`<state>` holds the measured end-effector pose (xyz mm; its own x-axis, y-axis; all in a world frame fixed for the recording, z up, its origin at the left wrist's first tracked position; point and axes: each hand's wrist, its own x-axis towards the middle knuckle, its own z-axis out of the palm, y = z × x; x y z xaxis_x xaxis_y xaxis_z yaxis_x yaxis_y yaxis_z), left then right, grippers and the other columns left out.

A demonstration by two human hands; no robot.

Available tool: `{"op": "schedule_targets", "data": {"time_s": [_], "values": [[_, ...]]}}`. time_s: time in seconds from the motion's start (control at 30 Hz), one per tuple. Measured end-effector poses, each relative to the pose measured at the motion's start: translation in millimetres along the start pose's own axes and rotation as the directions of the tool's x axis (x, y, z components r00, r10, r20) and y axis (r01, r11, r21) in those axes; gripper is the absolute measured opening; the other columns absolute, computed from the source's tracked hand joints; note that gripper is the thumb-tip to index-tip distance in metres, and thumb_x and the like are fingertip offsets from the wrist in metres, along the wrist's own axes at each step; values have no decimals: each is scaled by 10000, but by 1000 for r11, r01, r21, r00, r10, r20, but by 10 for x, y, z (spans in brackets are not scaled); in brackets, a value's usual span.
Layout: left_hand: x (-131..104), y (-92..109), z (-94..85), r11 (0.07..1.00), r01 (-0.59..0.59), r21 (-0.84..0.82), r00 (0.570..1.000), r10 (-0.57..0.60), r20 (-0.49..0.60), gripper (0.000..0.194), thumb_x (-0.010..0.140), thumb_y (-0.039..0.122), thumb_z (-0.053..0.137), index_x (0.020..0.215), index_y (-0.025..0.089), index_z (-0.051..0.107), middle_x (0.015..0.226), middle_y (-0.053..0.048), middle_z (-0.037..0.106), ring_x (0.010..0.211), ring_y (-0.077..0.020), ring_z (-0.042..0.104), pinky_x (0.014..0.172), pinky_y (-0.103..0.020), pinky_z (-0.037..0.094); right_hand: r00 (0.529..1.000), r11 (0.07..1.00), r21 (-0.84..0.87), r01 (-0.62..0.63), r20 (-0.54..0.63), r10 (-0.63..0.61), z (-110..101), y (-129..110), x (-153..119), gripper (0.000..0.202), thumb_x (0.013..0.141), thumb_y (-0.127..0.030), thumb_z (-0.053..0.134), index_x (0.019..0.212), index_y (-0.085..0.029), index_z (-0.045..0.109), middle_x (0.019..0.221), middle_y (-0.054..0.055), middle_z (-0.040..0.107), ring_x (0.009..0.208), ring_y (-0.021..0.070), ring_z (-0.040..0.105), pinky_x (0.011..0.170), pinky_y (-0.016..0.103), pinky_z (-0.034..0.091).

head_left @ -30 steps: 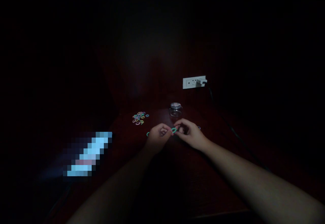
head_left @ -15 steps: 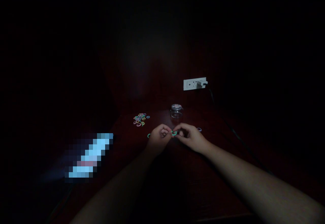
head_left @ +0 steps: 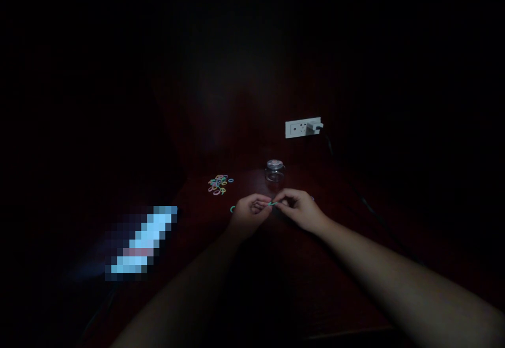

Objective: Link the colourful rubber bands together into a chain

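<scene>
A small green band [head_left: 272, 204] is pinched between the fingertips of both hands over the dark red table. My left hand [head_left: 249, 214] grips its left side, with thumb and fingers pressed together. My right hand [head_left: 299, 208] pinches the other side. Just left of my left hand lies another green band [head_left: 232, 209], partly hidden by it. Beyond my hands stands a clear jar [head_left: 275, 173] with a lid. To the left of the jar is a loose pile of coloured bands [head_left: 218, 184].
A white wall socket [head_left: 302, 128] with a plug in it is behind the jar, and a dark cable [head_left: 373, 208] runs down the right side. At the left a bright pixelated screen [head_left: 144, 241] glows. The surroundings are very dark.
The green band between my fingers has turned from an open ring shape to a thin, flatter line. My right hand has shifted slightly left and up, its fingertips nearer my left hand.
</scene>
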<state>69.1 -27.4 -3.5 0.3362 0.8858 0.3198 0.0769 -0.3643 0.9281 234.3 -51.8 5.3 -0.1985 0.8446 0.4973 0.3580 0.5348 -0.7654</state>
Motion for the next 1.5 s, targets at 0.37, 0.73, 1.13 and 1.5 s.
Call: {"op": "schedule_targets", "data": {"time_s": [0.37,0.73,1.13,1.5], "values": [[1,13,-24,999,-25,24,1000,25,20,198,643,271,669,764,135,594,687,-22,619,628,-103,570,550,-191,432,999,999,-29,37,21,-36,-10,6,14,89,727,-209,556,734,-144,615,654,11,535,559,97,426,515,221,344],[7,71,1,1000,8,11,999,-7,-49,176,646,280,666,735,135,622,670,-23,644,609,-114,589,578,-223,465,996,996,32,-80,32,79,5,-37,4,175,717,-272,580,828,-137,581,620,-12,503,524,83,407,485,207,338],[19,32,-7,1000,2,-18,998,-3,-56,179,664,275,645,753,121,621,691,-42,660,627,-122,604,593,-222,471,994,996,30,-80,76,77,8,-2,4,206,691,-292,618,825,-137,599,571,-30,490,494,74,392,461,195,319],[6,37,-1,1000,-11,-24,1000,11,-26,184,700,275,613,792,117,631,729,-51,665,674,-130,611,631,-234,477,996,998,-17,-54,69,55,-15,-29,4,207,755,-299,548,795,-121,646,651,26,601,555,103,468,519,222,365]]}}
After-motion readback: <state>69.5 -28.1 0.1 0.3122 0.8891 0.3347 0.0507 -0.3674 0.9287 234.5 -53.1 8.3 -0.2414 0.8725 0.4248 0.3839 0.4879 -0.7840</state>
